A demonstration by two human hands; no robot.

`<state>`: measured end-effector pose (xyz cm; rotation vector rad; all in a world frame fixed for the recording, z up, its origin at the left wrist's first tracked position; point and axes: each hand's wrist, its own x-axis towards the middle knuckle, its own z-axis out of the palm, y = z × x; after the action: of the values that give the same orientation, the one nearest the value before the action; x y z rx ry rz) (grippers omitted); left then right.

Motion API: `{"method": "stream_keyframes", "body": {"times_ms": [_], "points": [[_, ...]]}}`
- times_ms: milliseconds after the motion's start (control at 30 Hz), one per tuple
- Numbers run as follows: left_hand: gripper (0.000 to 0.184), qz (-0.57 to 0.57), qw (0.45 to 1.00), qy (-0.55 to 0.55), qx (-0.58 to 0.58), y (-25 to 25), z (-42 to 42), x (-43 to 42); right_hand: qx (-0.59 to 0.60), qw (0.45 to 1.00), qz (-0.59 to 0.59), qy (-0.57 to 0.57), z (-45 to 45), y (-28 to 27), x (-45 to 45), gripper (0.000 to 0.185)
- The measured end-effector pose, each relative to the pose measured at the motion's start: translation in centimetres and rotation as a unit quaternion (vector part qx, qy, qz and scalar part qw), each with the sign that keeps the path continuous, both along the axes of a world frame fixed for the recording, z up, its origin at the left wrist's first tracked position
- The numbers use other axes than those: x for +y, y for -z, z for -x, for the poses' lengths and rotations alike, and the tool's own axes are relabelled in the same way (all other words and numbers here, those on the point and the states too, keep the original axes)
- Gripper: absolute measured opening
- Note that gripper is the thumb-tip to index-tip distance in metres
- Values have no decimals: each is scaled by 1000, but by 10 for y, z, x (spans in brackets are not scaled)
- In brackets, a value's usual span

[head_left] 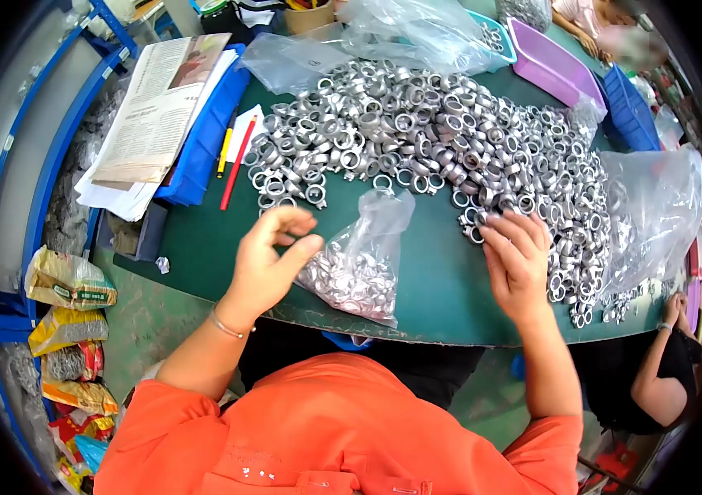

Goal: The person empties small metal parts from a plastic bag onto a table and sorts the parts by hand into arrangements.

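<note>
Taking the green tabletop [442, 280] as a clock, with the seated person in orange at six, I see the left hand [273, 257] at eight o'clock. Its fingers are bent and the thumb stands apart from them, with nothing visible in its grasp. The thumb tip is just beside a small clear bag [355, 285] at seven, partly filled with shiny metal pieces; whether they touch, I cannot tell. The bag lies flat, its filled end near the table's front edge, its loose mouth pointing to twelve.

The right hand [520, 260], at four, curves its fingers over the near border of a heap of metal rings [466, 136]. Whether it grips any, I cannot tell. The heap sweeps from ten through twelve round to four, where its tail nears the front edge.

Between the small bag and the right hand, around six, a stretch of green surface gives sideways room, bounded by the heap at twelve. A narrower strip runs towards nine, where a red pencil [238, 165] and a yellow pencil [225, 153] lie beside a blue bin [194, 177] topped with newspaper [149, 107]. A purple tray [553, 66] borders the heap at one, and a large clear plastic sheet [656, 202] at three; another person's arm [654, 355] is beyond four.
</note>
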<state>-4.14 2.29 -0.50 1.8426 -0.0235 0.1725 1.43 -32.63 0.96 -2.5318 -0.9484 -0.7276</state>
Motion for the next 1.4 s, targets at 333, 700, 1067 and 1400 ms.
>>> {"method": "stream_keyframes", "body": {"times_ms": [333,700,1067,1400], "points": [[19,52,959,-69,-270,-49,33,-2,149,909,-375,-101,41,-27,85,36],[24,2,827,71,-558,-220,126,74,-135,827,-499,-220,108,-138,48,45],[50,-333,933,36,-131,-24,52,5,238,964,-114,3,100,0,103,73],[16,-156,986,2,-49,7,31,-13,335,900,-258,106,74,22,95,55]]}}
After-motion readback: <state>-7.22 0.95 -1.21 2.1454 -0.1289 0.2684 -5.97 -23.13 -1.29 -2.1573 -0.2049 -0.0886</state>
